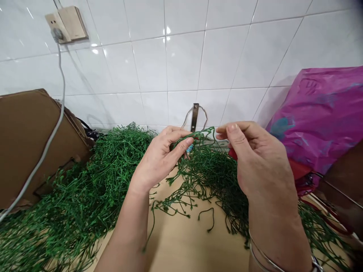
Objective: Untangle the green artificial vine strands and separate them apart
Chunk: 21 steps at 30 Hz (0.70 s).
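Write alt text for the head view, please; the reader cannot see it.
The left hand pinches green strands above a table; the right hand is near their tips. More strands lie heaped below; a cardboard box is at left, a magenta bag at right.

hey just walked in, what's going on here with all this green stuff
A person pinches a few green strands between the thumb and fingers of the left hand. The right hand is right beside the strands' far end; whether it touches them is hard to tell. More strands lie heaped on the table to either side.
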Motion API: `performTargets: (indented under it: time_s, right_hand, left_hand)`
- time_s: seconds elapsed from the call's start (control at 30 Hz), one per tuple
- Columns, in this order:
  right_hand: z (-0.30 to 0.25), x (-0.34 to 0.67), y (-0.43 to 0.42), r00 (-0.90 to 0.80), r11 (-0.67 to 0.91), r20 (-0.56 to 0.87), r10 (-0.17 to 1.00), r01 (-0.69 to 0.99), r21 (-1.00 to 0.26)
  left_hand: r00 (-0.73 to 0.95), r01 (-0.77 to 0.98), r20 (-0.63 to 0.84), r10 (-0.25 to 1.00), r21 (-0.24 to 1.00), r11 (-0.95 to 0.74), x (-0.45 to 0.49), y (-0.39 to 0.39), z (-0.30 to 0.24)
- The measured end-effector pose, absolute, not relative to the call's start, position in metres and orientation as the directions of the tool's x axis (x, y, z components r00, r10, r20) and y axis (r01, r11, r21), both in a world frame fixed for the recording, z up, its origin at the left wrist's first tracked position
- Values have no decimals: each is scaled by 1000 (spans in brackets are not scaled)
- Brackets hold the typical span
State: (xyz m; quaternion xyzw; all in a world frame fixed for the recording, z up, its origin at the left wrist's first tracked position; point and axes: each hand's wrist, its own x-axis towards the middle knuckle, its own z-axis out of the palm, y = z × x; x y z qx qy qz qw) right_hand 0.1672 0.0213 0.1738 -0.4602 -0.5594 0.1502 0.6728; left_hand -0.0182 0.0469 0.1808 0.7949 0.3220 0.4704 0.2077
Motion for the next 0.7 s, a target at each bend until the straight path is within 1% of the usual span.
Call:
performTargets:
  time_s: [0.13,0.2,0.33,0.4,0.53,0.6,0.7]
  right_hand:
    - [171,169,23,105,537,585,804,294,-791]
    - [170,168,26,43,518,556,830,311,-797]
    - [170,164,28,65,469,526,848,371,-802]
    - [171,162,29,78,450,524,848,417,-790]
    - [172,163,28,95,432,544,834,501,-750]
    - [172,166,27,69,420,505,860,466,-779]
    - [172,170,27,-26,425,436,900,281,-861]
  left_hand:
    - [402,356,559,725,634,-686,-18,47,183]
    - [418,389,530,738,629,-673,-18,46,184]
    - [411,496,494,766,584,-642,-17,43,185]
    - [357,546,513,780,563,-620,-16,44,183]
    - [211,564,574,791,589,-578,-16,45,180]
    - [207,540,591,780,596,-595,-17,45,179]
    - [261,495,575,776,610,-619,-18,43,182]
